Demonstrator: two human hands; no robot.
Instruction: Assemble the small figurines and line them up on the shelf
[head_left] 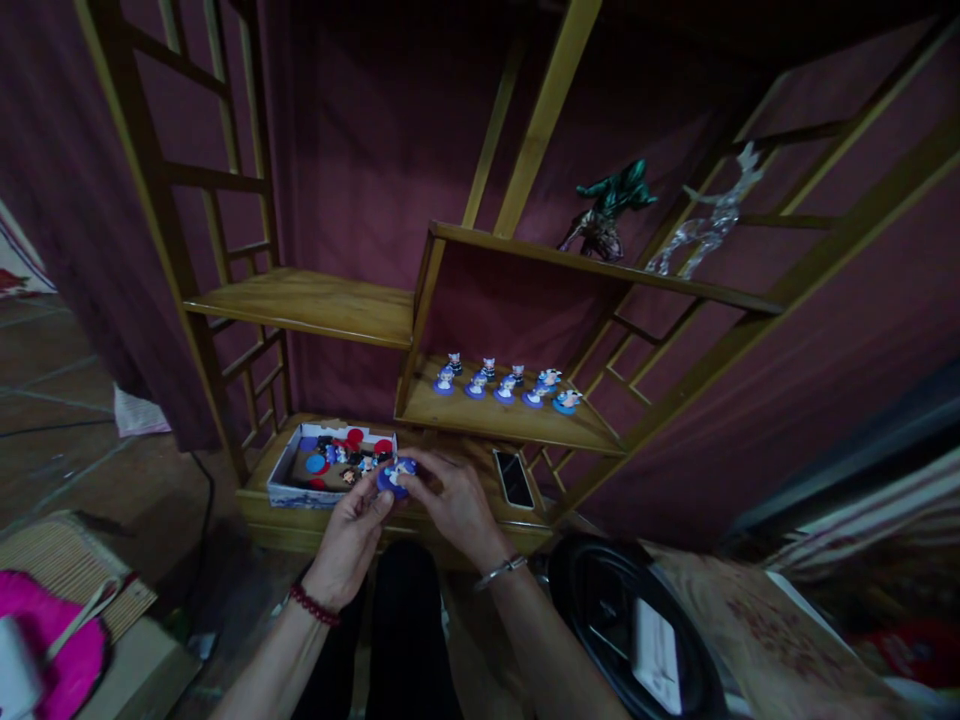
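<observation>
Between my two hands is a small figurine on a round purple base (395, 478). My left hand (358, 527) grips the base from the left. From the right, the fingers of my right hand (448, 493) close on the same figurine. Just beyond my left hand stands an open cardboard box (300, 495) with several small figurines and red and blue round bases inside. On the shelf board (480, 415) above, several figurines (506, 390) stand in two rows, most of the front ones on purple bases.
A phone (514, 478) lies on the lowest shelf, right of my hands. The upper shelf holds a green figure (615, 205) and a clear deer ornament (709, 225). A bare wooden shelf (315, 303) is at left. A black round object (600, 600) stands low at right.
</observation>
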